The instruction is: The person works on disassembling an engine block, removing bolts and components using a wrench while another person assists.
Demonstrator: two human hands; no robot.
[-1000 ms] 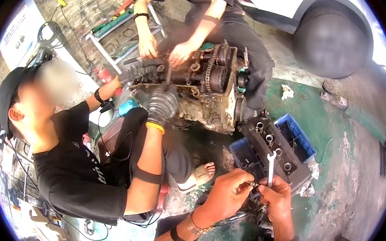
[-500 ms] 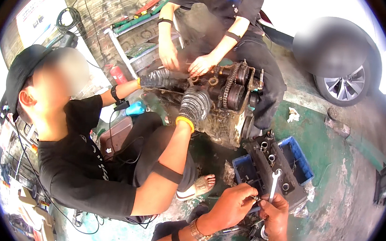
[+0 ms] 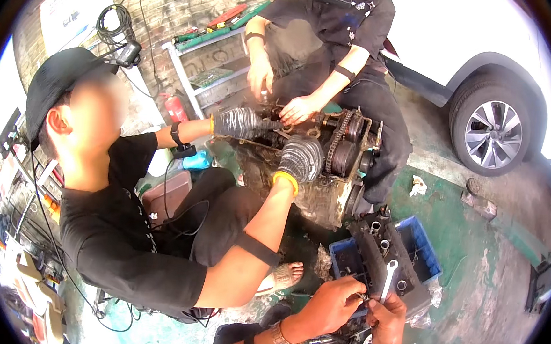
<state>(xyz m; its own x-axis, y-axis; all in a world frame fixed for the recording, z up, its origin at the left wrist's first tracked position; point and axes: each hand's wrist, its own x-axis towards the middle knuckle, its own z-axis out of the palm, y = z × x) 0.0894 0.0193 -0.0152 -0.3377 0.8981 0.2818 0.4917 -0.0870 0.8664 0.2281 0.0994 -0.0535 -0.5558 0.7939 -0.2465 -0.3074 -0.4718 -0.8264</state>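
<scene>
Both hands meet low in the head view: left hand [image 3: 333, 304] pinched shut, fingertips on a small metal bit at the wrench's lower end, too small to identify; right hand [image 3: 388, 320] curled closed round the lower shank of a silver combination wrench [image 3: 387, 281], which stands nearly upright, open end up. Judging by the grip, the step in hand is fitting or freeing a small fastener at the tool, not turning anything on the engine. Next move likely needs the left pinch kept steady while the right sets the wrench square; a slip would drop the small part into the clutter below. Wrench sits between the hands and the blue crate [image 3: 424, 249], which holds a dark grimy casting with round bores [image 3: 382, 250], just beyond the fingers. Further up, two other people work on an engine block [image 3: 333, 169]; one wears knit gloves [image 3: 299, 157], the other is bare-handed. Car wheel [image 3: 492, 133] at upper right, well apart.
</scene>
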